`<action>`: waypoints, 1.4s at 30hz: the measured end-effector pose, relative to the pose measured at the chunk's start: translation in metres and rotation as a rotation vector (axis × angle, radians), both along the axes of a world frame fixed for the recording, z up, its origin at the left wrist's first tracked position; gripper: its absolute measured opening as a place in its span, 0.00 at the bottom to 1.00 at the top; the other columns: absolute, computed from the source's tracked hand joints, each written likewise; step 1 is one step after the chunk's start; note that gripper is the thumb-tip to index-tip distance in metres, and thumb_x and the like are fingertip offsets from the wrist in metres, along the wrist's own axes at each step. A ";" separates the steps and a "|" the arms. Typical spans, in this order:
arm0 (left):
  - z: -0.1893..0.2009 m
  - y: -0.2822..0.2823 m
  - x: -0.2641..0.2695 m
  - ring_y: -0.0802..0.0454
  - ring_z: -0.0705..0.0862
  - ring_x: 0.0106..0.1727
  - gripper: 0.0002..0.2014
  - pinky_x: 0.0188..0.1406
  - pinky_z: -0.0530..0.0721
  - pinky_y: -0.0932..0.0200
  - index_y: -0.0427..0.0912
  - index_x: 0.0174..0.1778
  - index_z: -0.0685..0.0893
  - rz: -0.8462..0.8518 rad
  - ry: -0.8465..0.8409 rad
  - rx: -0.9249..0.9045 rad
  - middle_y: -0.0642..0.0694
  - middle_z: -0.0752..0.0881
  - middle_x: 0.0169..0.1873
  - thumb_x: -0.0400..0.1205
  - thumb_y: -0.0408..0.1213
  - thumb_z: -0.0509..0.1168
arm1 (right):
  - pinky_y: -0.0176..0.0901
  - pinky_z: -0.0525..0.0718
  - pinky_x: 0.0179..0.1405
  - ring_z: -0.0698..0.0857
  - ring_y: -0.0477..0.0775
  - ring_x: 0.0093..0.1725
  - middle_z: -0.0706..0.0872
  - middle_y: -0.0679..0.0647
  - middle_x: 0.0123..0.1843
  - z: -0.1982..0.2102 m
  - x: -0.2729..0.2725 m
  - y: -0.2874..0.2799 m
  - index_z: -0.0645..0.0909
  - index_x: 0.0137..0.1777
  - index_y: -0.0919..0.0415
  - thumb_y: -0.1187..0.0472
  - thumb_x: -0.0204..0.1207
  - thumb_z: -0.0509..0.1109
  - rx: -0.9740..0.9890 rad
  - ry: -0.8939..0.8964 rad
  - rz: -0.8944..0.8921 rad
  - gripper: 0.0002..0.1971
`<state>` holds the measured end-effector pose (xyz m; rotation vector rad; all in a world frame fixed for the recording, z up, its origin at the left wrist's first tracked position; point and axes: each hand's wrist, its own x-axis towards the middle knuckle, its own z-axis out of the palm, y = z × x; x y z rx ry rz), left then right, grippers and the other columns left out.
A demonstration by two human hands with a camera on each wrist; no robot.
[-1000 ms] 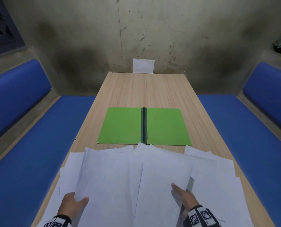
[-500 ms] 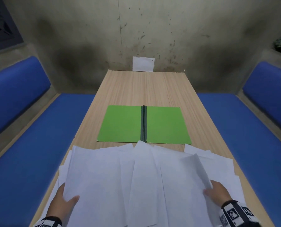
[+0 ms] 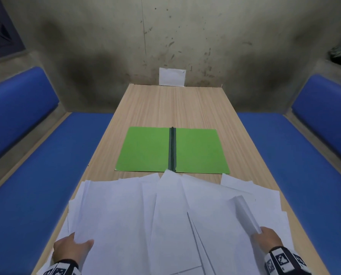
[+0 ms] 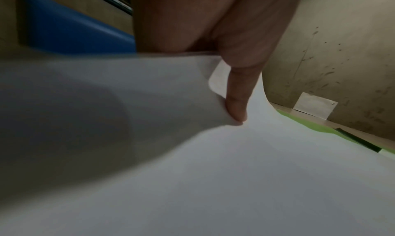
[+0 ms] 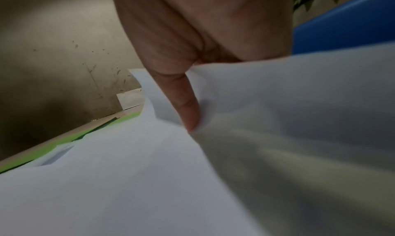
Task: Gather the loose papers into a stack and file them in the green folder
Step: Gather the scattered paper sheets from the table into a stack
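White loose papers (image 3: 126,211) (fanned, overlapping) are pinched by left hand (image 3: 70,248) and right hand (image 3: 268,240).

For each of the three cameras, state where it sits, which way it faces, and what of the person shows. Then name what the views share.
Head: worn high, facing forward and down the table; shows both hands, the left hand and right hand, at the loose papers.
Left wrist: looks along the left hand; its thumb lies on the sheets.
Right wrist: looks along the right hand; its thumb pins a curled sheet.
Shared: all see the green folder and the far wall's small white sheet.
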<state>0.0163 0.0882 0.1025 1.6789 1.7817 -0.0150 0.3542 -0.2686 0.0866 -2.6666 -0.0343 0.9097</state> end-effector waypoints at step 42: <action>0.113 -0.045 0.079 0.63 0.89 0.45 0.15 0.42 0.85 0.72 0.37 0.61 0.79 -0.397 -0.798 -0.072 0.46 0.89 0.47 0.78 0.32 0.67 | 0.27 0.84 0.27 0.87 0.37 0.30 0.92 0.41 0.35 0.201 -0.019 0.056 0.85 0.41 0.53 0.68 0.75 0.69 1.072 -0.287 0.264 0.09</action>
